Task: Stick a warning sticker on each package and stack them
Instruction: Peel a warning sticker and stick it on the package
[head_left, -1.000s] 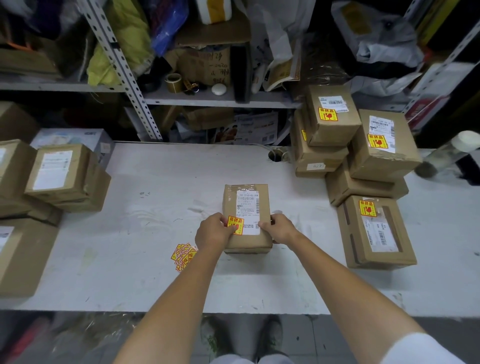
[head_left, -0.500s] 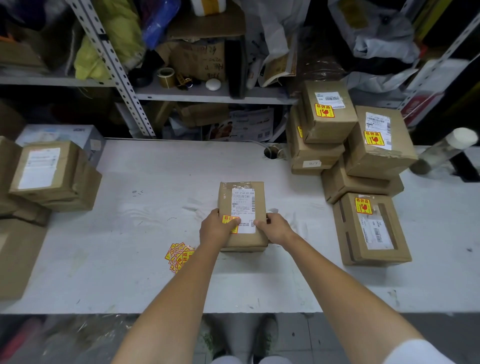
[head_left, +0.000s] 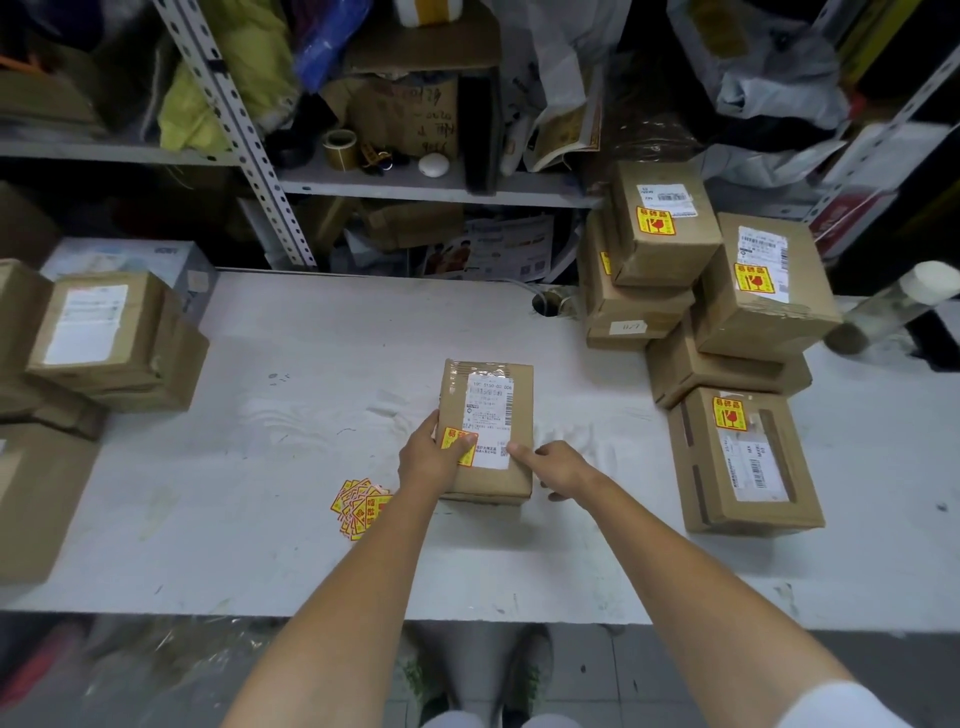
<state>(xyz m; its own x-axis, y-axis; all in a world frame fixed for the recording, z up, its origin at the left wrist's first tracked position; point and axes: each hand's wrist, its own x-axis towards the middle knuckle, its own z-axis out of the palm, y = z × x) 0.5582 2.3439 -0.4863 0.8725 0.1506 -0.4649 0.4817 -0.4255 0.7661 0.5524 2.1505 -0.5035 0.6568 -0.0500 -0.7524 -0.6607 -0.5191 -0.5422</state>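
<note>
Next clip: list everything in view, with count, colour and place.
package: 1, brown, table centre, under both hands
sticker: 1, yellow-red, package's near-left top
loose stickers: small pile, yellow-red, table, left of package
stickered packages: at least 4, brown, stacked right
plain packages: several, brown, left edge
bottle: 1, clear, white cap, far right
table: 1, white
shelf: 1, grey, behind, cluttered
left hand: holds package's left edge, thumb on sticker
right hand: index finger on label
</note>
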